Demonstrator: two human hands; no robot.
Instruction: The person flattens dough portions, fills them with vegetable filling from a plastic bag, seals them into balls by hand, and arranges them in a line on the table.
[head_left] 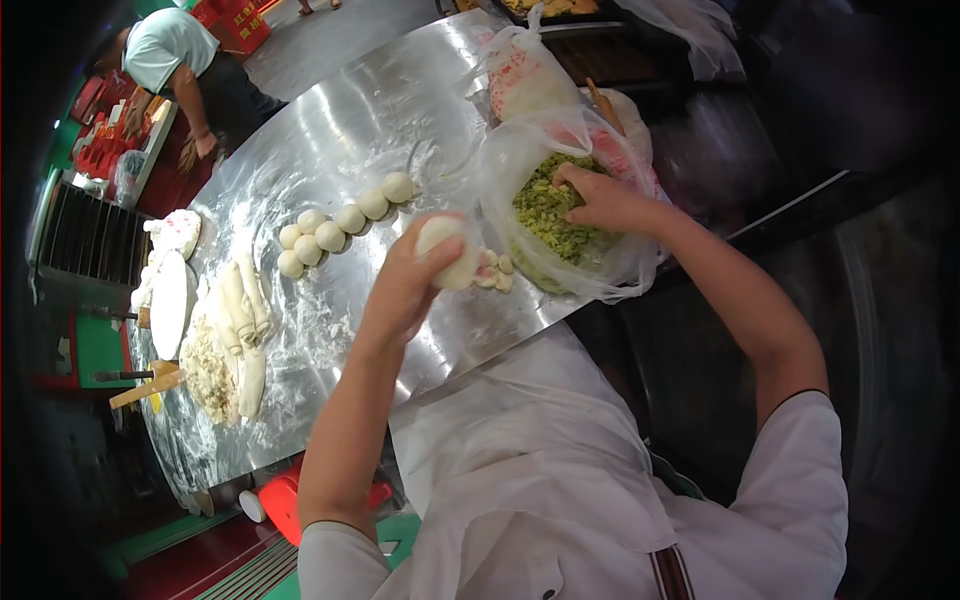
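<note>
My left hand (408, 278) is closed around a flattened round of white dough (447, 250), held up above the metal table. The fingers of my right hand (602, 200) curl into a crumbly green filling (550, 232); their tips are partly sunk in it. That filling sits in an open clear plastic bag (625, 282) at the table's near right edge. Small bits of dough (495, 271) lie between my left hand and the bag. Beyond my left hand, several smooth dough balls (351, 218) stand in a line on the floured metal.
Dough rolls (238, 310), a crumbly pale heap (207, 372) and a wooden-handled scraper (148, 389) lie at the table's left end. A tied bag (522, 85) with pink-marked contents stands behind the filling. Across the floured metal table (330, 125), another person (180, 60) bends over a counter.
</note>
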